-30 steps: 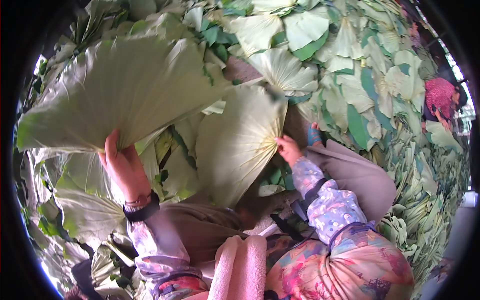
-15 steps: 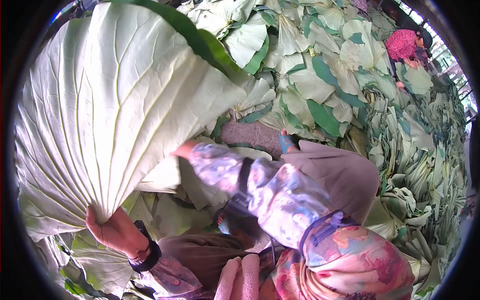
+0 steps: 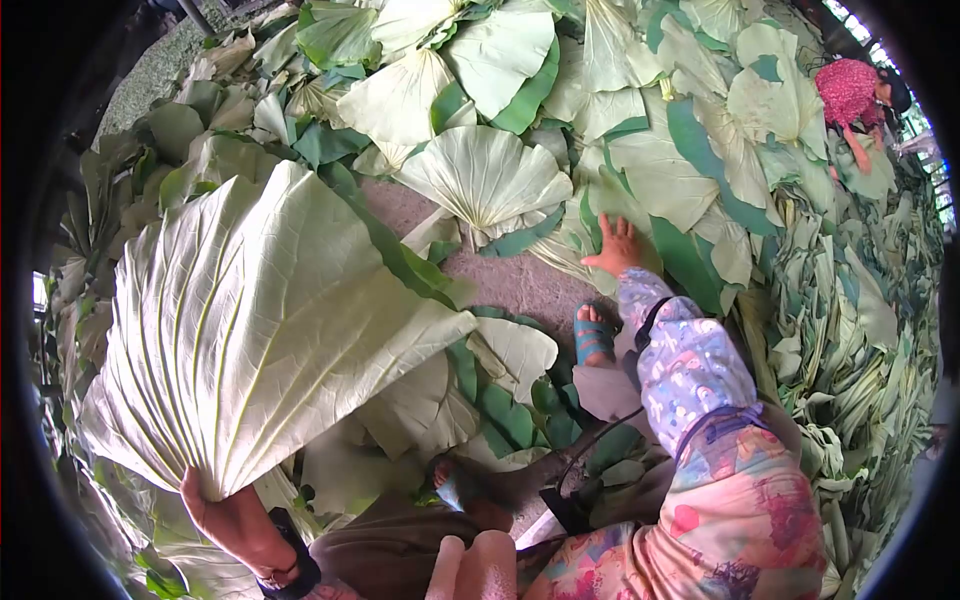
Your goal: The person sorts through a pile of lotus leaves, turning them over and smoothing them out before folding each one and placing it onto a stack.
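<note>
My left hand [image 3: 232,520] grips a big lotus leaf [image 3: 260,330] by its gathered base, thumb in front. The leaf fans upward and to the right, pale ribbed underside towards me, a green strip along its far edge. With my arm stretched forward, my right hand [image 3: 618,247] lies with fingers spread on a pale green leaf [image 3: 607,200] in the spread of leaves ahead. A smaller fan-shaped leaf [image 3: 485,180] lies just left of that hand. The right palm faces down, and its underside is hidden.
Overlapping leaves cover the ground ahead, with a dense heap of folded leaves [image 3: 850,320] on the right. Bare ground [image 3: 510,285] shows before my sandalled foot [image 3: 593,335]. Another person [image 3: 850,95] in pink is at the far right, beside leaves.
My right hand has left the held leaf's edge and reached forward and right onto the leaves. The left hand keeps its grip, the leaf now lower in view.
</note>
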`<state>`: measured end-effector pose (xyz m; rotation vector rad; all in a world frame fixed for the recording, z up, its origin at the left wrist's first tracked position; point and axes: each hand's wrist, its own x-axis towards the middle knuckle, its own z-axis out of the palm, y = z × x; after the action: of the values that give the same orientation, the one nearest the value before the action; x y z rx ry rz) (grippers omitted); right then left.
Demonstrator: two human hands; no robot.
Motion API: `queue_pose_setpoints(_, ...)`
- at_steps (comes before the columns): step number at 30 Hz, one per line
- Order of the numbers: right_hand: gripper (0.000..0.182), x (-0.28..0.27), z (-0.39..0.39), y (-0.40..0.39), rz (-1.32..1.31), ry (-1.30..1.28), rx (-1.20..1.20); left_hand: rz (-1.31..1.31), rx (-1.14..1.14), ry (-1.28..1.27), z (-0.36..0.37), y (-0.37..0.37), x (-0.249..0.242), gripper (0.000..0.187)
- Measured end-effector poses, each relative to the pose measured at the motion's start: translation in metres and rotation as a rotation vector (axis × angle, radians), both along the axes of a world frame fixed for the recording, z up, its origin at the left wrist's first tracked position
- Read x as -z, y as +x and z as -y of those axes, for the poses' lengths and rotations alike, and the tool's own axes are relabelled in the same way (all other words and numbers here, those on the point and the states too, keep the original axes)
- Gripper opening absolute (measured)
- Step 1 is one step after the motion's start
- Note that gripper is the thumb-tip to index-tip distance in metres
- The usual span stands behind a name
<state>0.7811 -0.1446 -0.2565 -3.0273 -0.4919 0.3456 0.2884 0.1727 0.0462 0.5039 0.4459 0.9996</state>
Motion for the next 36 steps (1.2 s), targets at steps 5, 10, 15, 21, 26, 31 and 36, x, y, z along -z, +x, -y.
queue_pose_setpoints(5,0.104,0.026,-0.008,-0.029,0.015,0.014,-0.065,-0.047,0.143,-0.089,-0.002,0.026,0.002,0.043)
queue_pose_setpoints(10,0.099,0.033,0.010,-0.017,0.090,0.026,-0.164,-0.044,0.320,-0.032,-0.005,0.035,0.004,0.044)
queue_pose_setpoints(15,0.069,0.035,-0.002,0.011,0.077,-0.096,-0.161,-0.079,0.218,-0.070,-0.007,0.030,0.004,0.046)
queue_pose_setpoints(21,0.043,-0.030,0.008,0.038,0.090,0.064,-0.058,-0.169,-0.160,-0.200,0.003,0.033,-0.013,0.044)
queue_pose_setpoints(26,0.040,-0.114,0.054,0.054,0.202,0.296,-0.052,0.052,0.073,-0.097,-0.014,-0.012,-0.002,0.040)
queue_pose_setpoints(31,0.036,-0.170,0.068,0.027,0.188,0.590,-0.103,0.104,-0.006,-0.067,-0.017,-0.036,0.001,0.036)
queue_pose_setpoints(36,0.033,-0.261,0.032,-0.007,-0.015,1.037,-0.214,0.149,-0.042,-0.020,-0.020,-0.050,0.005,0.033)
